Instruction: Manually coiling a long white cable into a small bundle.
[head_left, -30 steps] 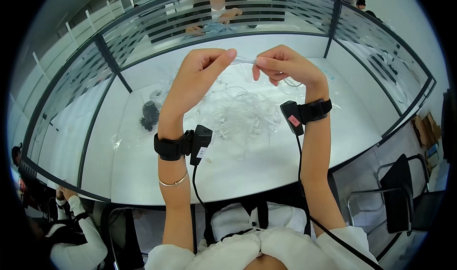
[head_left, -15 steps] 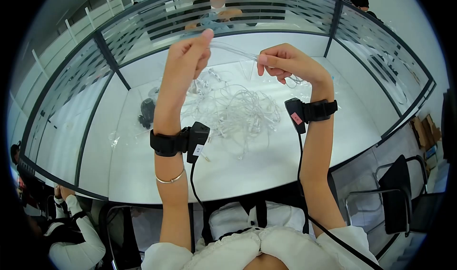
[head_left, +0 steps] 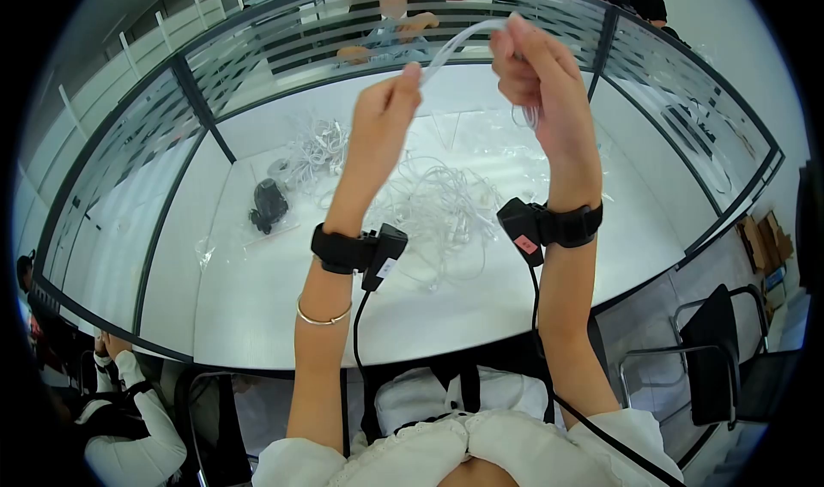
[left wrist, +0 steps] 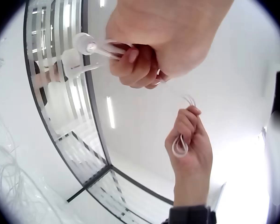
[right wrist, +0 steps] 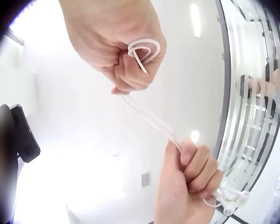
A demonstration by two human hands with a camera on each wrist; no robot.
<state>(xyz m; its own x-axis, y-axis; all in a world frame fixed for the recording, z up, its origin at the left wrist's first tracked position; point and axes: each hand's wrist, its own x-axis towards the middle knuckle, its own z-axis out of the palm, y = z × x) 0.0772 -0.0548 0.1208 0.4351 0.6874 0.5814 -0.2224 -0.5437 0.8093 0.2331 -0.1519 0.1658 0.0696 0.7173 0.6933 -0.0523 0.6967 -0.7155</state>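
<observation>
A white cable bundle [head_left: 463, 37] arcs between the two raised hands in the head view. My left hand [head_left: 383, 118] grips one end with curled fingers; in the left wrist view white plug-like ends [left wrist: 87, 44] stick out of that fist. My right hand [head_left: 549, 84], held higher, grips the other part, and a cable loop [head_left: 525, 116] hangs below its fingers. The right wrist view shows that loop [right wrist: 144, 50] at the right palm and the strands [right wrist: 151, 120] running across to the left fist.
A tangle of white cables [head_left: 446, 208] covers the middle of the white table [head_left: 283, 324]. Another cable pile [head_left: 322, 148] and a dark bundle [head_left: 269, 205] lie at the left. Glass-topped partitions surround the table; a person sits beyond, and a chair [head_left: 717, 358] stands at the right.
Both hands have shifted: the right rose and turned, while the left first moved left and up, then came back right. The cable between them now arcs upward to the right hand.
</observation>
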